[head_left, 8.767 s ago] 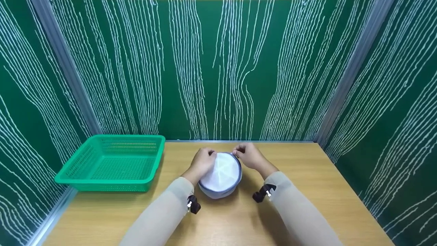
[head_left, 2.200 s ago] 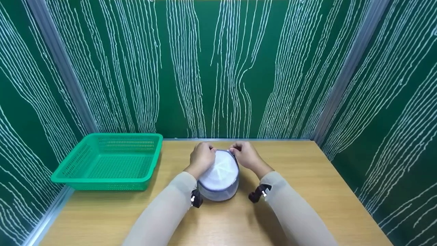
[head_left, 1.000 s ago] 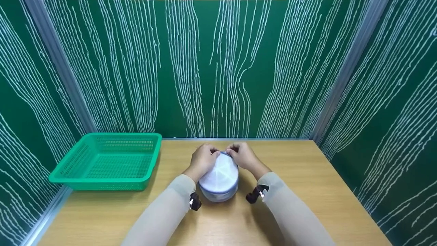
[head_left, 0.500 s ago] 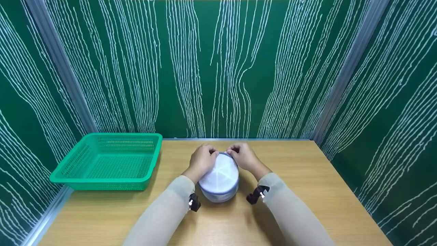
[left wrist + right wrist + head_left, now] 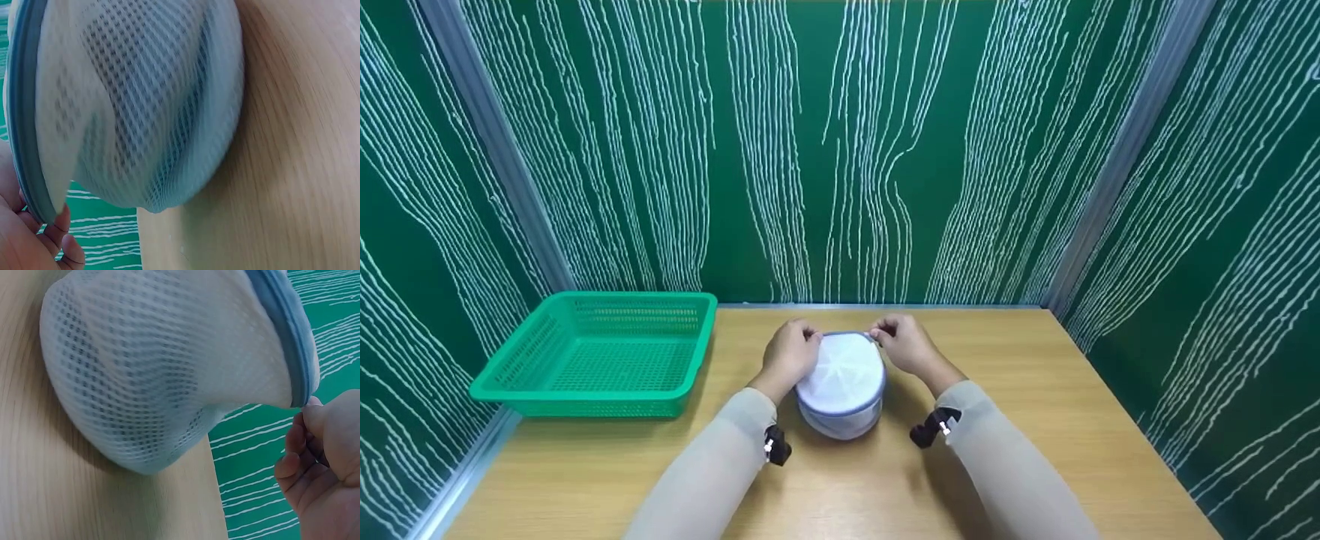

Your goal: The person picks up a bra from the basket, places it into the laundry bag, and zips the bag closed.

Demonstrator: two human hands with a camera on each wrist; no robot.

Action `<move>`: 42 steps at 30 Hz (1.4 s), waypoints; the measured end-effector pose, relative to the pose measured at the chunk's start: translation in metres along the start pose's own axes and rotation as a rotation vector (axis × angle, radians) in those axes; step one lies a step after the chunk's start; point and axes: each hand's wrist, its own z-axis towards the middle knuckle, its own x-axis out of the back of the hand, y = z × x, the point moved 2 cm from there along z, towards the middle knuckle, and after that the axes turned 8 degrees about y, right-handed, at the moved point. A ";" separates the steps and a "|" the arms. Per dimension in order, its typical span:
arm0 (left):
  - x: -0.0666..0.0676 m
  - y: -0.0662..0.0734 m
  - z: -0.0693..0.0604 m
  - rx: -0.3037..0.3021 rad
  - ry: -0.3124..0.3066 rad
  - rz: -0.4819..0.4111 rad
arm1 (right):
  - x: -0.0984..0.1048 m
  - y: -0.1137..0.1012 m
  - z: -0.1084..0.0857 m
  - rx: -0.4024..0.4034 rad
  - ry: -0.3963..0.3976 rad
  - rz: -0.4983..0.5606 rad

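Note:
A round white mesh laundry bag (image 5: 844, 375) with a blue-grey zippered rim stands on the table, its pale top panel facing up. At the rim's far left side, my left hand (image 5: 791, 351) pinches the edge. My right hand (image 5: 909, 345) pinches the rim at its far right with thumb and forefinger. In the left wrist view the fingers of my left hand (image 5: 28, 236) curl under the blue edging. The right wrist view has my right hand (image 5: 332, 455) at the end of the zipper band (image 5: 289, 332); whether it holds a zipper pull is too small to tell.
A green plastic basket (image 5: 686, 382) with perforated walls stands at the table's left. Green panels (image 5: 825, 150) with white wavy lines enclose the wooden table (image 5: 997, 450) at the back and sides, joined by grey metal posts (image 5: 1129, 150).
Over the last half second my hands have moved apart along the rim, the left one to the left and the right one slightly right. The bag's top looks wider and flatter.

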 end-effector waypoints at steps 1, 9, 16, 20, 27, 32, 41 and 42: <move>0.000 -0.001 0.000 0.006 0.003 -0.005 | 0.001 0.001 0.000 -0.005 -0.004 0.000; 0.002 -0.005 -0.001 0.039 0.028 0.005 | 0.004 0.010 -0.003 0.003 -0.025 0.000; 0.007 -0.006 -0.003 0.043 0.040 0.040 | 0.003 0.013 -0.008 0.033 -0.040 0.004; 0.008 -0.005 -0.002 0.040 0.043 0.031 | 0.005 0.013 -0.008 0.016 -0.044 0.013; 0.006 -0.011 -0.001 0.021 0.032 -0.025 | 0.008 0.011 -0.010 -0.012 -0.020 0.008; 0.010 -0.012 0.001 0.025 0.030 -0.034 | 0.010 0.010 -0.009 0.003 -0.036 -0.021; 0.028 -0.019 0.004 0.004 0.006 0.033 | 0.012 0.015 -0.007 0.016 -0.063 -0.010; 0.032 -0.019 0.005 -0.009 0.010 0.055 | 0.013 0.014 -0.007 0.034 -0.059 -0.017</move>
